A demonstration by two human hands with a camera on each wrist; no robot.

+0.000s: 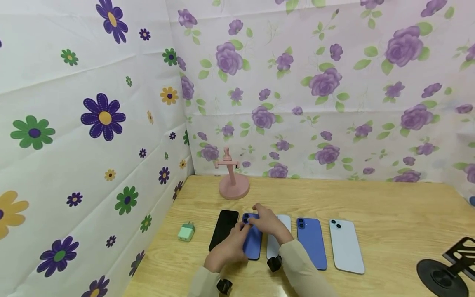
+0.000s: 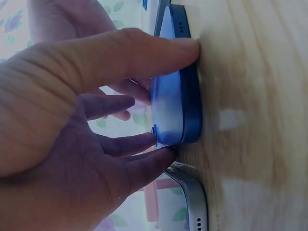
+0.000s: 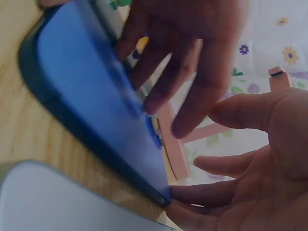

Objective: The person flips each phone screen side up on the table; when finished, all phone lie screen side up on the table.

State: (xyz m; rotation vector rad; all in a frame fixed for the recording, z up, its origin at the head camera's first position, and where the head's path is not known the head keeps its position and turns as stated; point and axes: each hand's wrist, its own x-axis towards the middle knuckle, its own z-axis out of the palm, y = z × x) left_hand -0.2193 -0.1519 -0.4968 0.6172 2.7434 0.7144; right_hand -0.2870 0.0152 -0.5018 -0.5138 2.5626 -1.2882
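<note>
A blue smartphone point(image 1: 254, 246) lies on the wooden table, back side up, its camera bump toward the far end. My left hand point(image 1: 231, 246) spans its left part. In the left wrist view the thumb point(image 2: 163, 50) presses the near edge, and the lower fingers reach the left side. My right hand point(image 1: 270, 225) is over the far right corner; in the right wrist view its lower fingertips touch that corner while thumb and forefinger are apart from it. A black-screened phone point(image 1: 222, 229) lies to the left. On the right, a white phone point(image 3: 62, 202) is partly covered by my right hand and forearm.
Further right lie another blue phone point(image 1: 311, 243) and another white phone point(image 1: 347, 247). A pale green charger plug point(image 1: 186, 232) sits at left. Behind stands a pink phone stand point(image 1: 233, 187); a black stand point(image 1: 441, 277) is at the right edge. Flowered cloth point(image 1: 297, 82) hangs behind.
</note>
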